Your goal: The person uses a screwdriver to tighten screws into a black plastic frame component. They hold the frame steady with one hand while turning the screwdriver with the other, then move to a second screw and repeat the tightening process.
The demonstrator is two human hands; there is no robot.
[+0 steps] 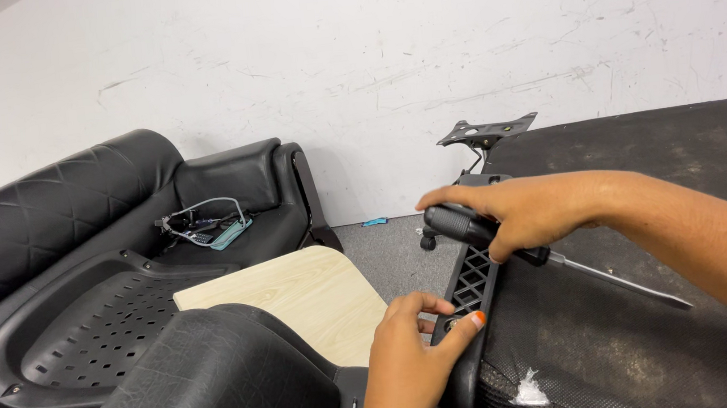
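My right hand (533, 209) is shut on the black handle of a screwdriver (465, 225), whose metal shaft (619, 281) points right and toward me over a black mesh chair back (612, 340). My left hand (412, 361) pinches the lattice plastic frame (470, 278) of that chair back near its edge, thumb and fingers around a small fitting there.
A black plastic perforated seat shell (80, 337) and a padded black cushion (211, 382) lie at left, with a light wooden board (301, 296) between. A black sofa (67, 208) holds a bundle of cables (204, 225). A metal chair mechanism plate (486, 131) stands by the white wall.
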